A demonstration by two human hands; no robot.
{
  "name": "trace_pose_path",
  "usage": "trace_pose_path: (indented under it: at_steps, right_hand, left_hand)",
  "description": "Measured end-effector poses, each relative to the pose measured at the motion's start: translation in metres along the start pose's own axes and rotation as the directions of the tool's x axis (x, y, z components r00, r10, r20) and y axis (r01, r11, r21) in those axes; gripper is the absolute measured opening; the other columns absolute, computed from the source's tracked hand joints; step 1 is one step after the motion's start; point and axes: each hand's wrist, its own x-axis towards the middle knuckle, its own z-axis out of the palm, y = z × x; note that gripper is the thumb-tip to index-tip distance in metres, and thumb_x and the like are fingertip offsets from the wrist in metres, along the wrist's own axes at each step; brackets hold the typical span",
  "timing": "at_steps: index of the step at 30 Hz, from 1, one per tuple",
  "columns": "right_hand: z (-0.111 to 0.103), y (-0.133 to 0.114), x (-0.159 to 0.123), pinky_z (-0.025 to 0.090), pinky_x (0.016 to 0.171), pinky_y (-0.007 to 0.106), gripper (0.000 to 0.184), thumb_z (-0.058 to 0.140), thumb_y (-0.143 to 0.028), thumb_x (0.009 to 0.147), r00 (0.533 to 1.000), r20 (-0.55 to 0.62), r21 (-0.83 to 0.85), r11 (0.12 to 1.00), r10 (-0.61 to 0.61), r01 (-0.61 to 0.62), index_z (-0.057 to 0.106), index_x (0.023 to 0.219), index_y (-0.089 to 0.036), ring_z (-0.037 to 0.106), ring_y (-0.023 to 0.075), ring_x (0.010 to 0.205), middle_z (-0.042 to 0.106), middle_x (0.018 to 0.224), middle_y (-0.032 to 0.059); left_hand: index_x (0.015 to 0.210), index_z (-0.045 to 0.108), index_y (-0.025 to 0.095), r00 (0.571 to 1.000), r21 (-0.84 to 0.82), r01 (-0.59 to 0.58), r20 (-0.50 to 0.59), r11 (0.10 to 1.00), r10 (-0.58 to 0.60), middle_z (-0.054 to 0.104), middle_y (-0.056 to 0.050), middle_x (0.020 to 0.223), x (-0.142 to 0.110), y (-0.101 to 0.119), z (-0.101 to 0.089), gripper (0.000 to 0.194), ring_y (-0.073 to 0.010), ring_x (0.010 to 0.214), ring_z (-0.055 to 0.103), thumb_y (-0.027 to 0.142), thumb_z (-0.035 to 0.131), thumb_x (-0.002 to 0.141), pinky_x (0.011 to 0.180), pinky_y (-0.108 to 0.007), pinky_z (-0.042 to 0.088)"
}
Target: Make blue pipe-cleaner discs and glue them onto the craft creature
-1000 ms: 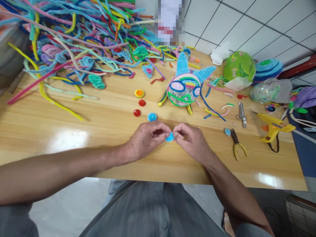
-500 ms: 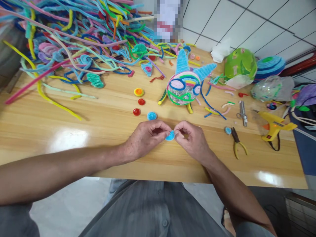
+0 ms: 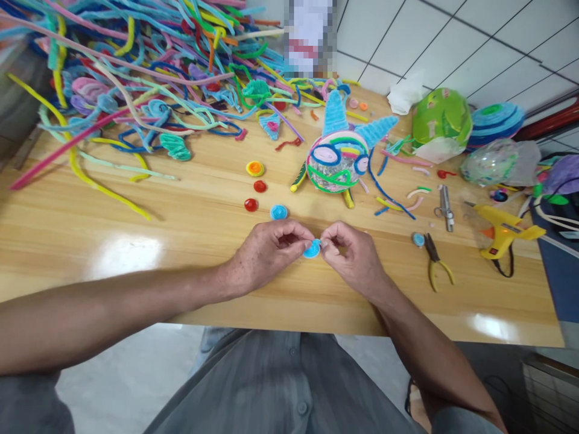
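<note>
A small light-blue pipe-cleaner coil [image 3: 311, 249] is pinched between both hands above the table's near part. My left hand [image 3: 275, 250] grips its left side with thumb and forefinger. On the other side, my right hand [image 3: 353, 256] holds the coil's right edge between its fingertips, which partly hide it. Just beyond my left hand lies a larger blue coil [image 3: 278, 211]. Two red coils [image 3: 251, 205] and a yellow-orange coil [image 3: 255, 169] lie farther off. Behind the hands stands a round pipe-cleaner figure [image 3: 337, 163] with blue ears.
Loose pipe cleaners [image 3: 136, 78] heap at the back left. On the right lie yellow-handled pliers [image 3: 436, 265], a small blue coil [image 3: 418, 240], scissors [image 3: 446, 208] and a yellow glue gun [image 3: 502, 232]. A green ball-like object [image 3: 441, 117] stands at the back right. The wooden table [image 3: 217, 310] ends near my body.
Hardly anything differs. Both hands keep their pinch on the blue coil, with only a very slight shift at the right fingertips.
</note>
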Motion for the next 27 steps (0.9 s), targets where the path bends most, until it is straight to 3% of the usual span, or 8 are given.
trace_pose_path:
  at_steps: [19, 24, 27]
  right_hand:
    - [0.0003, -0.0003, -0.0010, 0.042, 0.058, 0.024, 0.007, 0.059, -0.022, 0.082, 0.999, 0.022, 0.038, 0.998, 0.041, -0.042, 0.062, 0.076, -0.022, 0.059, 0.0114, 0.061, 0.065, 0.065, -0.0034]
    - [-0.0013, -0.0019, -0.0024, 0.050, 0.064, 0.026, 0.010, 0.063, -0.031, 0.092, 0.998, 0.049, 0.157, 0.986, 0.048, -0.055, 0.065, 0.091, -0.022, 0.066, 0.0131, 0.069, 0.072, 0.078, -0.0003]
    - [0.0040, -0.0035, -0.0041, 0.057, 0.072, 0.029, 0.020, 0.069, -0.035, 0.090, 0.999, -0.045, 0.193, 0.981, 0.021, -0.012, 0.064, 0.104, -0.022, 0.071, 0.0151, 0.078, 0.076, 0.092, 0.0027]
  left_hand:
    - [0.090, 0.076, 0.015, 0.997, -0.032, -0.002, -0.081, 0.999, -0.001, 0.078, -0.003, 0.084, 0.0001, 0.0048, 0.0019, 0.009, -0.0114, 0.075, 0.068, 0.022, 0.070, 0.090, 0.072, -0.023, 0.054]
    - [0.089, 0.076, 0.016, 0.992, 0.003, -0.031, -0.119, 1.000, 0.031, 0.076, -0.003, 0.081, 0.0020, 0.0049, 0.0016, 0.009, -0.0113, 0.072, 0.064, 0.024, 0.071, 0.089, 0.067, -0.023, 0.051]
    - [0.088, 0.076, 0.016, 0.988, 0.011, -0.043, -0.146, 0.999, 0.044, 0.075, -0.003, 0.079, 0.0025, 0.0035, 0.0015, 0.010, -0.0113, 0.071, 0.064, 0.025, 0.072, 0.089, 0.067, -0.023, 0.051]
